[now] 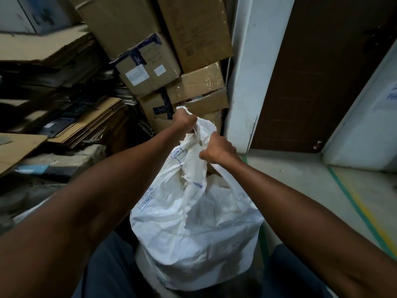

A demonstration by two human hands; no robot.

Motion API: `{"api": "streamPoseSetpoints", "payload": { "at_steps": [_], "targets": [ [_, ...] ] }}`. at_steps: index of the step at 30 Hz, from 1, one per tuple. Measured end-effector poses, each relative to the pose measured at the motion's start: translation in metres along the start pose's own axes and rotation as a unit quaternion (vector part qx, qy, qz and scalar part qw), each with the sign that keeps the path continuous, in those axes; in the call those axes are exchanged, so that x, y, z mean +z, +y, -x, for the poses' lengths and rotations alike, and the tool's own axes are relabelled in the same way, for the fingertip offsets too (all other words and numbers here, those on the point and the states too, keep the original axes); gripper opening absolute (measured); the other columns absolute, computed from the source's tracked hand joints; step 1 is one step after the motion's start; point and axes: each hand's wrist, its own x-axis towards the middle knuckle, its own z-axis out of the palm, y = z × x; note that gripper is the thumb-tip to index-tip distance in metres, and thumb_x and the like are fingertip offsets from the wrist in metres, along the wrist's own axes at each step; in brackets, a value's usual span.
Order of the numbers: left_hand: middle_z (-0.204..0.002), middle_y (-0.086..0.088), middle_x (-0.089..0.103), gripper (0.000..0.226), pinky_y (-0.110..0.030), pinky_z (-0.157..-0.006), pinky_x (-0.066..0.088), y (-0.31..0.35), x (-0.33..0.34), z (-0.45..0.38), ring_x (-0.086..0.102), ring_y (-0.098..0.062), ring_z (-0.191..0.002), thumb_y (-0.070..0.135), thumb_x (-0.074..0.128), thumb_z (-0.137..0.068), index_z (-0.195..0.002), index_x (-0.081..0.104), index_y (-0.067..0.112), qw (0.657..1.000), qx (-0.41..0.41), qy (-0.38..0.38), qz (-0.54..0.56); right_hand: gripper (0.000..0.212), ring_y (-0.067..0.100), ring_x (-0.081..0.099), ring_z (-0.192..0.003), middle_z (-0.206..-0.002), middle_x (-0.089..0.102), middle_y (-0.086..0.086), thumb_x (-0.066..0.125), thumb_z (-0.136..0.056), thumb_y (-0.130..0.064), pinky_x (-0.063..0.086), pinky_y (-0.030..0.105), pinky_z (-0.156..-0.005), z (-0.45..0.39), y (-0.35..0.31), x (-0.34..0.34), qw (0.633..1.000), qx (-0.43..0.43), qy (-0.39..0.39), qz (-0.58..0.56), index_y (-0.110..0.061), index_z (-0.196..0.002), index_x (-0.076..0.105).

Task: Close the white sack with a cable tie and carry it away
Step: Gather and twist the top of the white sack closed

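Note:
A full white sack [193,229] with blue handwriting stands upright on the floor between my legs. My left hand [185,121] is clenched on the top edge of the sack's mouth, at its far side. My right hand [217,150] grips the bunched fabric a little lower and to the right. The mouth is pulled upward and partly gathered between the two hands. No cable tie shows in the head view.
Stacked cardboard boxes [171,67] rise right behind the sack. Flattened cardboard sheets [71,123] lie piled at the left. A white pillar [253,72] and a brown door [318,72] stand at the right. Grey floor with green and yellow lines [352,203] stretches to the right.

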Motion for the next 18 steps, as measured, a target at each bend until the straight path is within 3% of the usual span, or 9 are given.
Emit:
{"api": "streamPoseSetpoints", "payload": {
  "at_steps": [2,6,9,11,14,16,18],
  "targets": [
    [-0.113,-0.025,0.063,0.02,-0.042,-0.075,0.063,0.003,-0.004,-0.001,0.07,-0.038,-0.1,-0.002,0.045,-0.091,-0.108,0.057,-0.006,1.0,0.01,-0.004,-0.015,0.042,0.034,0.064,-0.108,-0.119,0.064,0.01,0.07,-0.08,-0.027,0.047,0.034,-0.076,0.0,0.005,-0.005,1.0,-0.019,0.02,-0.006,-0.013,-0.118,0.057],
    [-0.119,-0.025,0.066,0.037,-0.036,-0.064,0.065,0.001,-0.012,0.003,0.073,-0.038,-0.096,-0.01,0.042,-0.091,-0.12,0.064,-0.005,0.996,0.073,-0.028,-0.052,0.024,0.035,0.068,-0.101,-0.11,0.07,0.011,0.064,-0.083,-0.018,0.045,0.031,-0.071,-0.015,0.018,-0.03,0.996,-0.044,0.058,-0.042,-0.017,-0.107,0.071],
    [-0.126,-0.022,0.068,0.05,-0.032,-0.071,0.059,-0.004,-0.013,0.01,0.074,-0.033,-0.095,-0.006,0.044,-0.091,-0.138,0.059,0.004,0.976,0.153,-0.044,-0.151,0.022,0.034,0.069,-0.095,-0.102,0.073,0.01,0.063,-0.085,-0.014,0.04,0.029,-0.069,-0.031,0.024,-0.043,0.987,-0.075,0.124,-0.071,-0.021,-0.1,0.077],
    [-0.129,-0.021,0.068,0.046,-0.029,-0.072,0.055,-0.009,-0.016,0.012,0.074,-0.031,-0.094,-0.005,0.047,-0.094,-0.138,0.06,0.003,0.962,0.194,-0.067,-0.178,0.023,0.034,0.069,-0.092,-0.099,0.073,0.01,0.062,-0.085,-0.008,0.041,0.03,-0.068,-0.038,0.027,-0.043,0.979,-0.111,0.155,-0.075,-0.021,-0.096,0.077],
    [-0.118,-0.025,0.067,0.04,-0.039,-0.072,0.062,-0.018,-0.021,0.016,0.074,-0.031,-0.083,-0.007,0.05,-0.093,-0.131,0.055,0.005,0.959,0.22,-0.106,-0.144,0.022,0.026,0.066,-0.085,-0.095,0.07,0.006,0.069,-0.084,-0.001,0.052,0.035,-0.068,-0.045,0.022,-0.039,0.968,-0.124,0.19,-0.107,-0.021,-0.093,0.068],
    [-0.103,-0.021,0.067,0.059,-0.043,-0.073,0.064,-0.018,-0.023,0.021,0.074,-0.031,-0.081,-0.01,0.052,-0.09,-0.141,0.039,0.019,0.955,0.232,-0.147,-0.108,0.022,0.023,0.065,-0.083,-0.093,0.068,0.003,0.071,-0.082,-0.001,0.055,0.036,-0.069,-0.049,0.014,-0.037,0.963,-0.124,0.203,-0.126,-0.02,-0.089,0.063],
    [-0.101,-0.016,0.07,0.065,-0.042,-0.077,0.064,-0.017,-0.02,0.022,0.074,-0.028,-0.086,-0.004,0.051,-0.091,-0.146,0.041,0.03,0.945,0.243,-0.189,-0.113,0.021,0.021,0.066,-0.082,-0.091,0.068,0.002,0.073,-0.08,-0.001,0.056,0.036,-0.067,-0.054,0.007,-0.035,0.962,-0.132,0.203,-0.127,-0.019,-0.087,0.063]
  ]
}}
